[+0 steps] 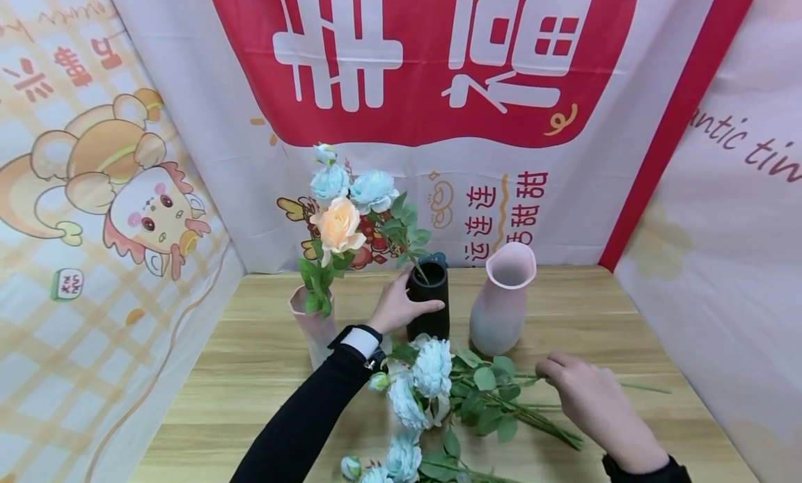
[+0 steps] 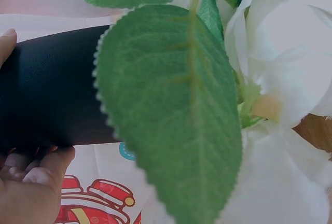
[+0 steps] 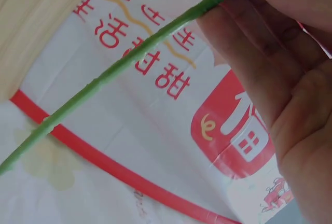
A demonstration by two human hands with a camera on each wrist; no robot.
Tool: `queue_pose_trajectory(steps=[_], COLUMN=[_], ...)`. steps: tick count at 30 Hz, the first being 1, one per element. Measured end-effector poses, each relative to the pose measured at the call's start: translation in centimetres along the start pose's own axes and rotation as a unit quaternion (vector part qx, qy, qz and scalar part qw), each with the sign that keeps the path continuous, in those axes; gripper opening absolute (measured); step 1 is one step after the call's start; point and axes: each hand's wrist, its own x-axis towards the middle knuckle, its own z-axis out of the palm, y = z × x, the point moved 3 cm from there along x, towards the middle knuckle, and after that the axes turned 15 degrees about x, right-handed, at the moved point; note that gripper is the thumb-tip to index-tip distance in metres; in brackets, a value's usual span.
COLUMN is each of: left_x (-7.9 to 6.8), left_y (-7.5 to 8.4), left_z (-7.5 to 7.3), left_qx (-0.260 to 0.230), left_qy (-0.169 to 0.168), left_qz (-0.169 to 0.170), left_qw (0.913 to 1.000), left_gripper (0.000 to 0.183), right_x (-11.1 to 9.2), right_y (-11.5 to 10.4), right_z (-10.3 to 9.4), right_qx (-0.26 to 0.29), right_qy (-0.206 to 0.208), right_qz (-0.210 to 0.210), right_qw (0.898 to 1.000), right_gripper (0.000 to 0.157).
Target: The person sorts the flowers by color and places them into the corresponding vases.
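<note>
A black vase [image 1: 432, 319] stands in the middle of the table, with a leafy stem in its mouth. My left hand [image 1: 401, 305] grips its side, thumb across the front. In the left wrist view, a green leaf [image 2: 171, 99] and pale petals [image 2: 290, 53] cover much of the vase. At the right, my right hand [image 1: 592, 399] pinches a green flower stem [image 3: 104, 79] between thumb and fingers, its bare end pointing right. Light blue artificial flowers [image 1: 432, 368] with leaves lie in front of the black vase, their heads to the left.
A pink vase [image 1: 316, 333] at left stands below a peach flower [image 1: 339, 225] and blue blooms [image 1: 374, 191]. To the right is a pink-and-grey vase [image 1: 499, 316]. More blue flowers [image 1: 401, 458] lie at the near edge. Printed cloth [image 1: 564, 204] hangs behind the wooden table [image 1: 250, 371].
</note>
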Motion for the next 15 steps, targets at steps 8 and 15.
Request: queue_pose_trajectory(steps=[8,15], left_x=[0.01,0.37], left_y=[0.13,-0.06], left_z=[-0.01,0.28], left_qx=[0.000,0.009], left_qy=[-0.002,0.031], left_qz=[0.000,0.032], left_qw=[1.0000,0.9990], left_gripper=[0.110,0.103], right_x=[0.05,0.35], right_y=[0.27,-0.05], right_z=[-0.60,-0.92], right_qx=[0.021,0.045], right_qy=[0.033,0.076], right_qz=[-0.021,-0.056], right_qw=[0.999,0.995], right_gripper=[0.021,0.016])
